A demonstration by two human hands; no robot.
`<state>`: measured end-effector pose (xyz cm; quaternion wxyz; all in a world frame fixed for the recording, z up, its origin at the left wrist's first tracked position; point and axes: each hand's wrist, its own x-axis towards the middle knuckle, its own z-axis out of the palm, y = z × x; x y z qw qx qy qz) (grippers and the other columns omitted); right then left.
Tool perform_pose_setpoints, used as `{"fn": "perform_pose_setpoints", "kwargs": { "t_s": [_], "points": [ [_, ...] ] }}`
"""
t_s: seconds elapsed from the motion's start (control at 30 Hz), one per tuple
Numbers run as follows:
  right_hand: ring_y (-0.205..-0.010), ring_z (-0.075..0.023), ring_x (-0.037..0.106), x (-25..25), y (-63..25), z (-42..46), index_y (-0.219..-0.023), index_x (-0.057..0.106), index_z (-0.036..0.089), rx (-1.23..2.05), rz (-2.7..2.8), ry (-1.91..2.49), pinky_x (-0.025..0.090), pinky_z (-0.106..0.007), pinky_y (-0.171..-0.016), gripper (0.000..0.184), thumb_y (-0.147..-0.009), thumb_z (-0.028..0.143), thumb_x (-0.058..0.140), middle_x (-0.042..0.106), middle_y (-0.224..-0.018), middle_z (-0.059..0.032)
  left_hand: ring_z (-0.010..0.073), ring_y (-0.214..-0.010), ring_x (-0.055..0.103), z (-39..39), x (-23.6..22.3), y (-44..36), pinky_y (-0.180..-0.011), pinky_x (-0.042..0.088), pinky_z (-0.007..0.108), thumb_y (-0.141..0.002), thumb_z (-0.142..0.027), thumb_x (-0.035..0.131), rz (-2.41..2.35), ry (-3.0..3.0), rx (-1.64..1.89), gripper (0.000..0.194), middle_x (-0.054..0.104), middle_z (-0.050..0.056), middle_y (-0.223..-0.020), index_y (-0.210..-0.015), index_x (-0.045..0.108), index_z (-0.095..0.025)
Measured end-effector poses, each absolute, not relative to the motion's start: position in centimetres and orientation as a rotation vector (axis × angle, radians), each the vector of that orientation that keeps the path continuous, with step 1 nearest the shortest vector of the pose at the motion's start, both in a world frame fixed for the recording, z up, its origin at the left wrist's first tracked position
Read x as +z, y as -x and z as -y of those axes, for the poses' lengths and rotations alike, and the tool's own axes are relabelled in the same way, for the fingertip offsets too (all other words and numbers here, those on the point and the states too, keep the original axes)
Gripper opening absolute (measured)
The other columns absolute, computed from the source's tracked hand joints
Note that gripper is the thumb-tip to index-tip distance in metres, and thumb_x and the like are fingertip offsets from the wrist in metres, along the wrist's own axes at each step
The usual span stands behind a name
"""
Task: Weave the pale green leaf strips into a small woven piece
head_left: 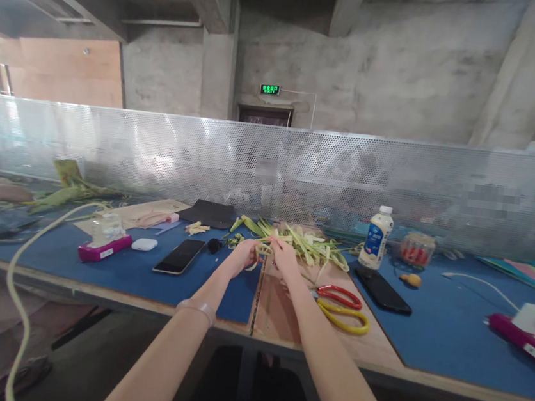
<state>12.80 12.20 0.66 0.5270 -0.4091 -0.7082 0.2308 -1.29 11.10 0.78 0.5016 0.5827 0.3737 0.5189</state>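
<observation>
My left hand (pixel 243 257) and my right hand (pixel 283 255) are close together over the table's middle, fingers closed. Between them runs a thin, pale strip of corn husk (pixel 255 265), and a short loop of it hangs below my left fingers. Just behind my hands lies a loose pile of green and pale husk strips (pixel 315 248). Beside my right forearm, scissors (pixel 341 321) with one red and one yellow handle lie on the bare wooden board (pixel 284 308). My fingertips are small in view, so the exact grip is unclear.
Phones (pixel 180 257) (pixel 385 292) lie on both sides. A bottle (pixel 374 246) and a jar (pixel 417 250) stand at right. Purple power strips (pixel 106 249) (pixel 525 339) and a cable (pixel 14 300) flank me. Perforated metal screen (pixel 195 160) behind; another person's hand (pixel 7 193) at left.
</observation>
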Motion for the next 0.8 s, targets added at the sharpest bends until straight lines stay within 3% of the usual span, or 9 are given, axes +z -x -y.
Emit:
{"fn": "perform_pose_setpoints", "kwargs": {
  "t_s": [0.1, 0.27, 0.5, 0.8],
  "points": [
    [-0.092, -0.0207, 0.060, 0.80, -12.80, -12.16, -0.104, 0.065, 0.024, 0.533, 1.623, 0.960, 0.047, -0.036, -0.083, 0.033, -0.083, 0.028, 0.041, 0.069, -0.087, -0.0021, 0.0093, -0.045, 0.050, -11.21, 0.70, 1.34, -0.049, 0.042, 0.022, -0.084, -0.036, 0.036, -0.874, -1.377, 1.294, 0.026, 0.057, 0.002, -0.063, -0.075, 0.049, -0.016],
    [-0.104, -0.0196, 0.057, 1.19, -12.72, -11.93, -0.104, 0.066, 0.021, 0.522, 1.594, 0.976, 0.042, -0.036, -0.094, 0.032, -0.080, 0.023, 0.044, 0.066, -0.106, -0.0039, 0.0083, -0.037, 0.042, -11.26, 0.25, 1.44, -0.042, 0.037, 0.020, -0.085, -0.033, 0.042, -0.997, -1.509, 1.392, 0.023, 0.042, -0.006, -0.047, -0.070, 0.046, -0.017],
    [-0.105, -0.0195, 0.057, 1.41, -12.98, -11.88, -0.111, 0.062, 0.017, 0.527, 1.486, 0.994, 0.041, -0.036, -0.096, 0.034, -0.083, 0.022, 0.043, 0.063, -0.112, -0.0063, 0.0077, -0.031, 0.039, -11.83, 0.27, 2.03, -0.036, 0.033, 0.019, -0.087, -0.034, 0.040, -1.367, -1.597, 1.438, 0.018, 0.060, -0.001, -0.055, -0.083, 0.046, -0.017],
    [-0.108, -0.0195, 0.056, 1.05, -13.35, -12.45, -0.111, 0.062, 0.015, 0.410, 1.402, 1.021, 0.038, -0.034, -0.097, 0.034, -0.084, 0.028, 0.045, 0.063, -0.113, -0.0095, 0.0095, -0.034, 0.041, -11.75, 0.57, 2.18, -0.036, 0.036, 0.020, -0.089, -0.033, 0.033, -1.472, -1.449, 1.567, 0.023, 0.057, -0.001, -0.055, -0.098, 0.044, -0.015]
  ]
}}
